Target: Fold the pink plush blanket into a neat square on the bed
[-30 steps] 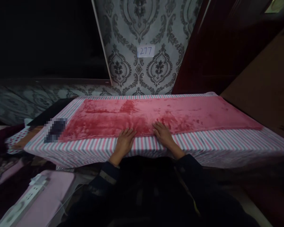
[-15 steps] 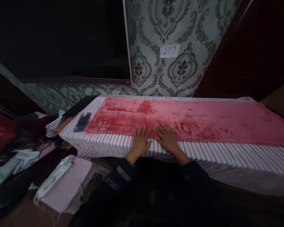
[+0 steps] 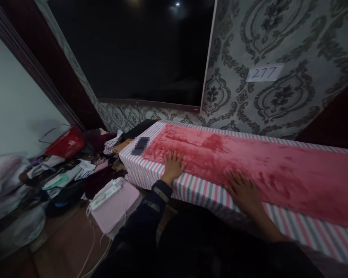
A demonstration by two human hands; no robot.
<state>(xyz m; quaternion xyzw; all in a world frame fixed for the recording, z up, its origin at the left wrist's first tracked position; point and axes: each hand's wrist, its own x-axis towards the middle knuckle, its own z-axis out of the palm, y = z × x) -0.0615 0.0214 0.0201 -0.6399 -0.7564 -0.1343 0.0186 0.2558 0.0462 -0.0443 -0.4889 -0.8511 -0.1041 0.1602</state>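
Observation:
A long pink plush cloth (image 3: 249, 158) lies spread over a striped tablecloth (image 3: 194, 189) on a long table. My left hand (image 3: 173, 166) rests flat near the cloth's front edge toward its left end, fingers spread. Farther right, my right hand (image 3: 245, 189) also lies on the front edge with its fingers apart. Neither hand grips anything. Darker streaks and patches mark the pile of the cloth. Left of the cloth, on the stripes, is a dark pixelated flat object (image 3: 140, 146) whose kind I cannot make out.
A large dark television (image 3: 139, 54) hangs on the patterned wall, beside a paper marked 277 (image 3: 264, 73). A pink stool (image 3: 118, 210) with a white power strip (image 3: 106, 196) and cords stands at lower left. Heaped clothes (image 3: 66, 177) and a red bag (image 3: 68, 143) lie beyond.
The view has turned left. My hands, close together before, are now farther apart: the left has slid toward the cloth's left end. Both stay flat on the cloth.

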